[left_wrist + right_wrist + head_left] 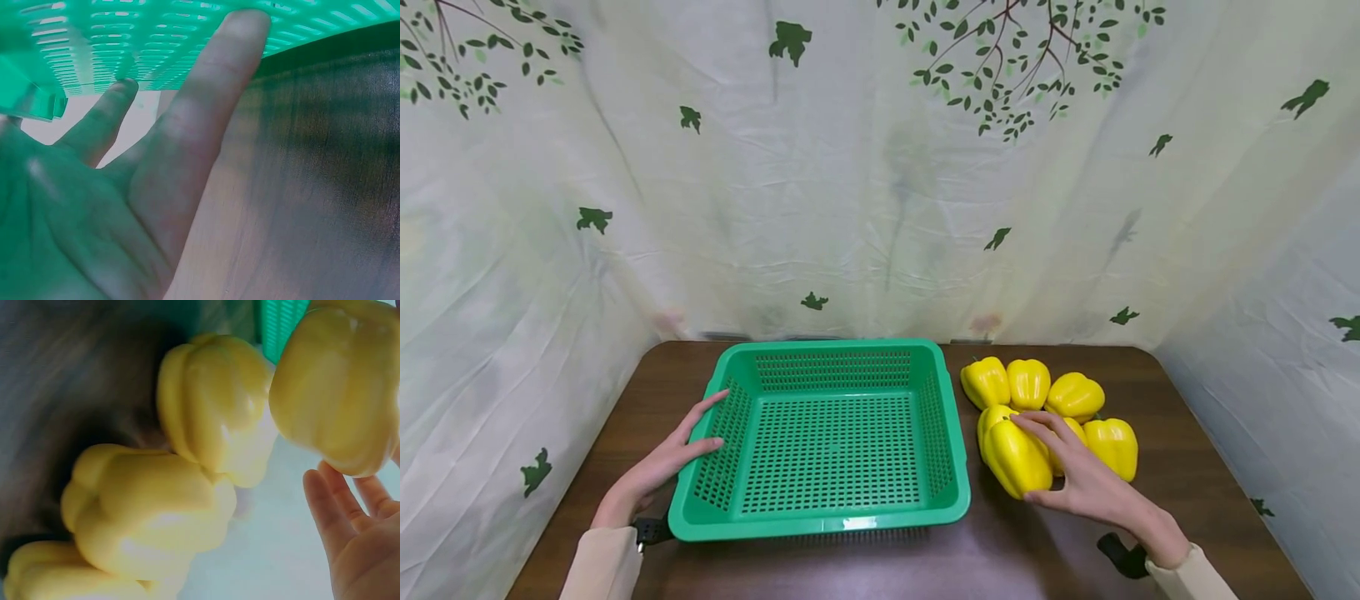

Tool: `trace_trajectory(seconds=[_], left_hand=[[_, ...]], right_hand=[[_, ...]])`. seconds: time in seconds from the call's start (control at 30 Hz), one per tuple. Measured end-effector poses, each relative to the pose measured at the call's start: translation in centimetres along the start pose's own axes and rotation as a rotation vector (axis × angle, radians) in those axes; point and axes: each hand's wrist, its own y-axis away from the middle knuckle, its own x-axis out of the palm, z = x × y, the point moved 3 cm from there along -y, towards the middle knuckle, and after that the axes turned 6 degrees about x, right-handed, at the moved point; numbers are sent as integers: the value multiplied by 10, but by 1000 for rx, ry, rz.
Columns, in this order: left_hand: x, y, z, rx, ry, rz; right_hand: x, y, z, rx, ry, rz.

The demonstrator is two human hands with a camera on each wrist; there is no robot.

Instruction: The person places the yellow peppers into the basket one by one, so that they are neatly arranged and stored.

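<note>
While the left hand (pixel 673 454) grips the green basket (pixel 797 527), probably keeping it steady, the right hand (pixel 1086 479) has a yellow pepper (pixel 1015 458) pinched.

"What's that you've got?"

"A yellow pepper (pixel 1021 462) — glossy, blocky, with rounded lobes. I hold it tilted, its near end angled to my right, near the right side of the basket (pixel 833 454)."

"And how's that standing?"

"Upright in front of me, green and rectangular, its open top facing up. Rows of narrow slots cut the walls and floor, and the rim is smooth — I touch the left side."

"The other peppers (pixel 1075 396)?"

"Just as yellow and shiny. They lie clustered to my right, beyond and beside this one, some partly hidden."
</note>
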Motion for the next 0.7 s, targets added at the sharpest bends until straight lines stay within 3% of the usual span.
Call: trace_trajectory(seconds=[0.27, 0.7], left_hand=[[-1, -1, 1, 22, -55, -11], [0, 0, -2, 17, -48, -7]], right_hand=[[-5, -15, 8, -30, -14, -11], [-4, -43, 27, -64, -71, -3]])
